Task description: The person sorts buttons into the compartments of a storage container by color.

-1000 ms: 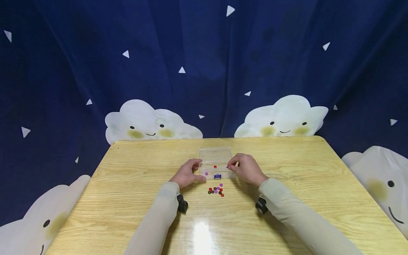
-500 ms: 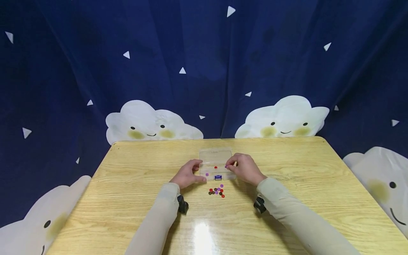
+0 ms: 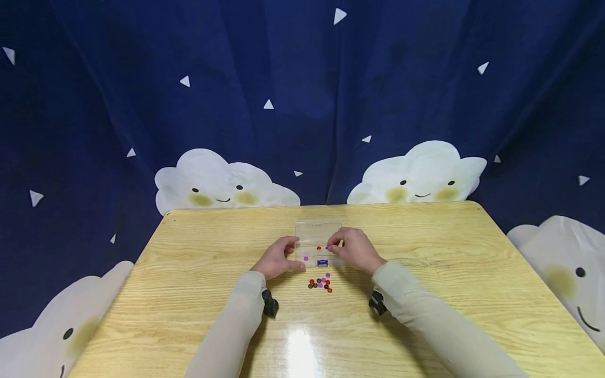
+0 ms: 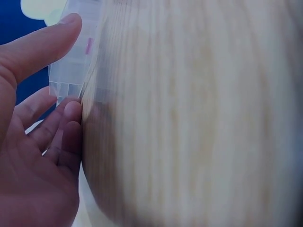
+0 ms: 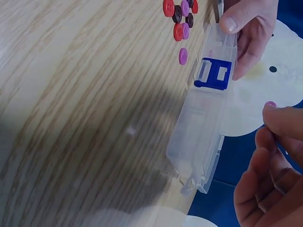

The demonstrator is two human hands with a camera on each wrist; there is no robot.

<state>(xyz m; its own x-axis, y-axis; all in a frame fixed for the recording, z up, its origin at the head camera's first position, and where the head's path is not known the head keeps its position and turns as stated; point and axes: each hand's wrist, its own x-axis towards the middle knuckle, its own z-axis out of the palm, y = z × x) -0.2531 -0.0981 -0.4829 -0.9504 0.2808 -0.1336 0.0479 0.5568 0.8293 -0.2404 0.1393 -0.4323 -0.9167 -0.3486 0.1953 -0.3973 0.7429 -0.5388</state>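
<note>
A small clear plastic box (image 3: 317,242) lies open mid-table, its lid tipped back, with a blue latch (image 3: 322,262) on the near wall. Inside it are a red button (image 3: 319,248) and a purple one (image 3: 306,258). My left hand (image 3: 293,253) grips the box's left end between thumb and fingers (image 4: 66,116). My right hand (image 3: 332,244) hovers over the box's right half, pinching a purple button (image 5: 270,104) at its fingertips. In front of the box (image 5: 208,109) sits a loose heap of red, purple and dark buttons (image 3: 320,283).
The wooden table (image 3: 189,294) is glossy, with a light glare near its front edge. A dark blue curtain with white cloud figures (image 3: 222,181) hangs behind and beside the table. Black wrist-camera mounts (image 3: 269,304) sit under both sleeves.
My right hand has moved left with the purple button, from the box's right end to over its compartments. The left hand and the box have stayed put.
</note>
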